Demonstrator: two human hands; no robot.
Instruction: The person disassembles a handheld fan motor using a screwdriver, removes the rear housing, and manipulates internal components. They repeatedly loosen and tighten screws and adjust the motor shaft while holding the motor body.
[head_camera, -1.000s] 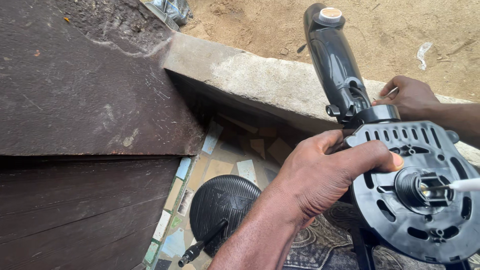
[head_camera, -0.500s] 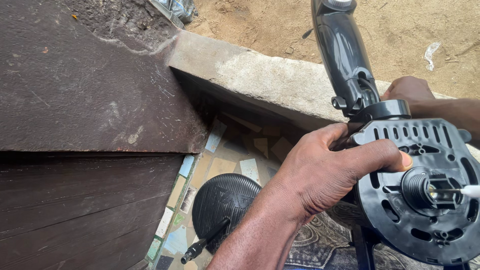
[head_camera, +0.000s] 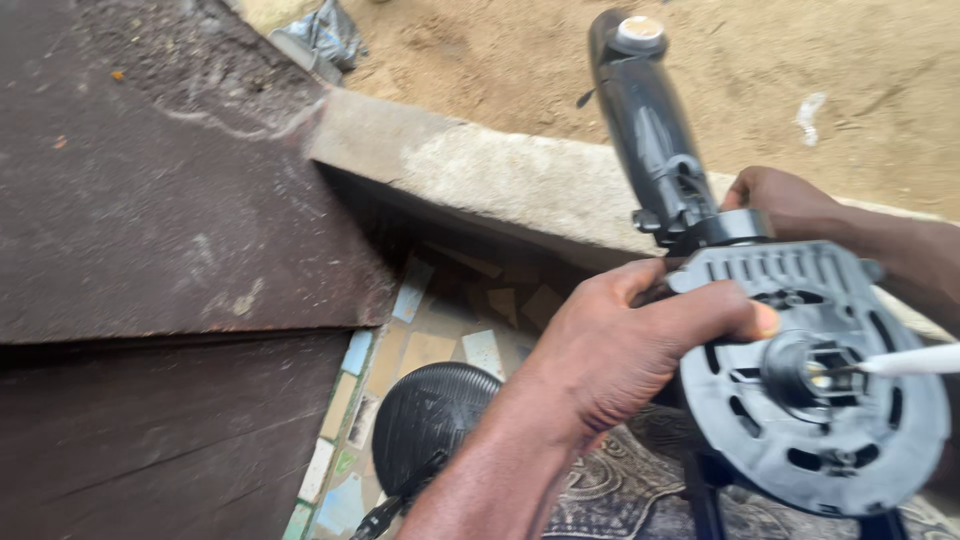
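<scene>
A black plastic fan motor housing (head_camera: 810, 400), round with vent slots and a hub in the middle, is attached to a black pole-like neck (head_camera: 650, 130) that points up and away. My left hand (head_camera: 620, 350) grips the housing's left edge, fingers laid over its face. Behind the joint between neck and housing, my right hand (head_camera: 790, 200) is wrapped on the neck's base. A white rod-like tool (head_camera: 910, 360) enters from the right with its tip in the hub; what holds it is out of view.
A black domed grille (head_camera: 430, 420) lies on the patterned tile floor (head_camera: 420, 350) below my left arm. A dark brown board (head_camera: 150, 200) fills the left. A concrete ledge (head_camera: 480, 170) runs behind, with sandy ground (head_camera: 800, 60) beyond. A patterned mat (head_camera: 620, 490) lies underneath.
Both hands keep their grip on the fan part. The view has shifted a little, so the top of the black neck shows again.
</scene>
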